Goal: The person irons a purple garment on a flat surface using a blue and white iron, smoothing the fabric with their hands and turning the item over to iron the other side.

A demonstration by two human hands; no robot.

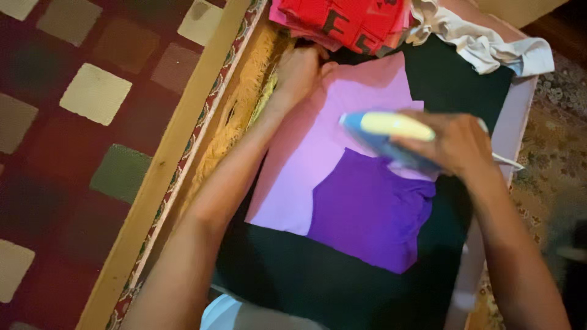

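While the right hand is wrapped around the handle of a blue and yellow iron, its grip clenched on it, the iron sits on the pale pink cloth right where that cloth meets the darker purple cloth. The left hand is out at the far edge of the pink cloth, pressing flat on it near the corner; whether its fingers pinch the fabric or just rest there, I cannot tell. Both cloths lie spread on a dark green pad covering the desk, the purple piece overlapping the pink one's near right part. At the far end, a folded red stack with dark markings sits just beyond the left hand, and a crumpled white garment lies beside it to the right. No box or basket shows here; everything rests open on the pad. A checked rug covers the floor to the left.
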